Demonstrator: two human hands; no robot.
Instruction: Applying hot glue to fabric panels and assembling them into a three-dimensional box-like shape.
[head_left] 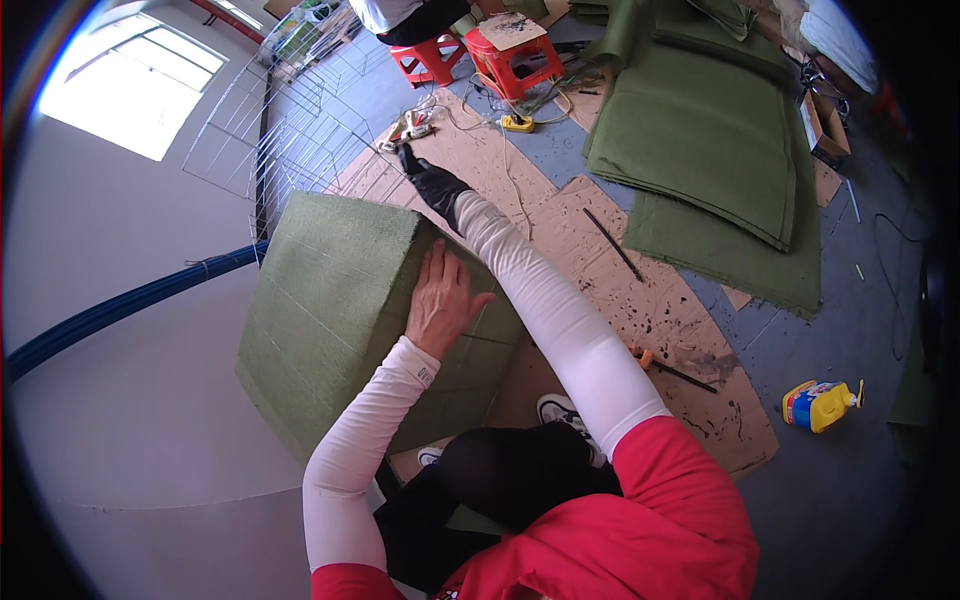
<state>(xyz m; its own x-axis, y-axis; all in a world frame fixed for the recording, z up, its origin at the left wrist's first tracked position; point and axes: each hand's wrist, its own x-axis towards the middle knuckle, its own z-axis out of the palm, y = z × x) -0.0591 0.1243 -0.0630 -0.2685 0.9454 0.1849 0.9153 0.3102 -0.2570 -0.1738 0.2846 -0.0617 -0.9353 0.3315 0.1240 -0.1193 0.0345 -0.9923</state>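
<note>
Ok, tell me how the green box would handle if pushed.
The green box looks fairly stiff, given its crisp edges; perhaps light, as faint grid lines hint at a wire frame; and its flat faces make rolling unlikely.

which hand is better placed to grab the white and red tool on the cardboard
Likely the right hand, gloved and stretched out near the tool; the bare left hand lies on the green block.
</note>
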